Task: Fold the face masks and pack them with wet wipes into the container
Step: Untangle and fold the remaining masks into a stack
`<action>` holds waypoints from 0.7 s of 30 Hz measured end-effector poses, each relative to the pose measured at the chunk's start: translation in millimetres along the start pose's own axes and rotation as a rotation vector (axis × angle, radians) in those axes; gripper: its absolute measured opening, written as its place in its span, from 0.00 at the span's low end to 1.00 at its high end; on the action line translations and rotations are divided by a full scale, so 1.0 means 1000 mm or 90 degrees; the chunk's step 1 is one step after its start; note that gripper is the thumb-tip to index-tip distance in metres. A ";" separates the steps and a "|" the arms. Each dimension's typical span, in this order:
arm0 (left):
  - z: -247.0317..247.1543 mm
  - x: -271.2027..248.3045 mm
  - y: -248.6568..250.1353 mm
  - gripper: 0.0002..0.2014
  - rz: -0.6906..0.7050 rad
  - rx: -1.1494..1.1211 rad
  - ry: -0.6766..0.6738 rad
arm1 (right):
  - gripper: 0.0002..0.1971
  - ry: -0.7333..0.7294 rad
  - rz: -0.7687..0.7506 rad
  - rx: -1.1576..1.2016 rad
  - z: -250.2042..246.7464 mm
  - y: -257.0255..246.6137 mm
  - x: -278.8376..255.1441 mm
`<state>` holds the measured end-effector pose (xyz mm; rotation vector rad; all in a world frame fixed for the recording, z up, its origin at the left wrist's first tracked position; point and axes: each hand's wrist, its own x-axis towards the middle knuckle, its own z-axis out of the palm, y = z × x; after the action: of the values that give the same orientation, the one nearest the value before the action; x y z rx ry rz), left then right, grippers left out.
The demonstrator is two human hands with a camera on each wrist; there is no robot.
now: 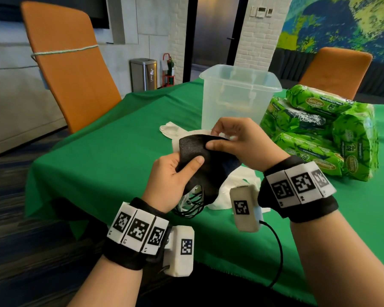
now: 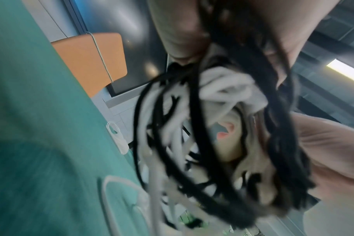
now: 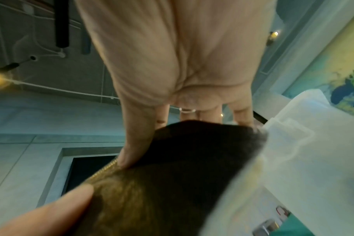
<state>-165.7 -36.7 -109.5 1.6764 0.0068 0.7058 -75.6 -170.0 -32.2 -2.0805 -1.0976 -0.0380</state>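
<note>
A black face mask [image 1: 195,151] is held above the green table between both hands. My left hand [image 1: 173,171] grips its near end, thumb pressed on top, and black and white ear loops [image 2: 172,143] dangle below the palm. My right hand [image 1: 233,140] pinches the far edge of the black mask [image 3: 192,151], thumb on one side and fingers behind. White masks [image 1: 171,127] lie on the cloth under and beyond the hands. A clear plastic container [image 1: 237,96] stands open just behind, holding nothing I can make out. Green wet-wipe packs [image 1: 315,129] are stacked to its right.
A green tablecloth [image 1: 120,140] covers the table, whose near edge runs below my wrists. Orange chairs stand at the far left [image 1: 69,69] and far right [image 1: 337,69]. A steel bin [image 1: 143,74] stands by the back wall.
</note>
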 end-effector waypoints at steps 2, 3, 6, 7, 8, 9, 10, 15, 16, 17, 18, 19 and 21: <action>-0.003 0.002 -0.002 0.17 0.029 -0.018 0.011 | 0.11 -0.018 0.003 0.038 0.000 0.006 0.009; -0.006 0.003 -0.003 0.22 0.043 -0.020 0.020 | 0.11 -0.017 0.002 0.041 0.001 0.008 0.014; -0.015 0.008 -0.002 0.35 0.075 -0.025 0.030 | 0.13 -0.016 -0.004 0.050 0.005 0.006 0.031; -0.019 0.010 -0.002 0.34 0.089 -0.013 0.029 | 0.13 -0.020 -0.004 0.058 0.007 0.005 0.037; -0.022 0.013 -0.002 0.32 0.099 0.001 0.024 | 0.13 -0.030 -0.004 0.066 0.009 0.002 0.044; -0.025 0.015 -0.003 0.28 0.099 0.011 0.021 | 0.13 -0.041 -0.004 0.070 0.012 0.000 0.051; -0.029 0.017 -0.002 0.24 0.088 0.021 0.025 | 0.13 -0.048 -0.007 0.068 0.015 -0.001 0.060; -0.051 0.025 -0.006 0.18 0.021 0.062 0.150 | 0.13 -0.010 0.041 -0.005 0.027 0.003 0.114; -0.055 0.027 -0.007 0.18 0.019 0.058 0.171 | 0.13 -0.006 0.066 -0.029 0.029 0.006 0.126; -0.059 0.029 -0.009 0.18 0.017 0.057 0.188 | 0.12 -0.007 0.093 -0.060 0.031 0.011 0.138; -0.063 0.032 -0.011 0.18 0.019 0.060 0.197 | 0.10 -0.011 0.118 -0.091 0.034 0.017 0.148; -0.066 0.034 -0.014 0.19 0.022 0.068 0.201 | 0.06 -0.019 0.143 -0.124 0.038 0.023 0.158; -0.073 0.040 -0.018 0.22 0.018 0.081 0.198 | 0.06 -0.045 0.178 -0.208 0.049 0.038 0.175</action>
<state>-159.3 47.7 -104.3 1.6739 0.2530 0.9991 46.2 -30.6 -27.7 -2.5304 -0.8755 -0.0064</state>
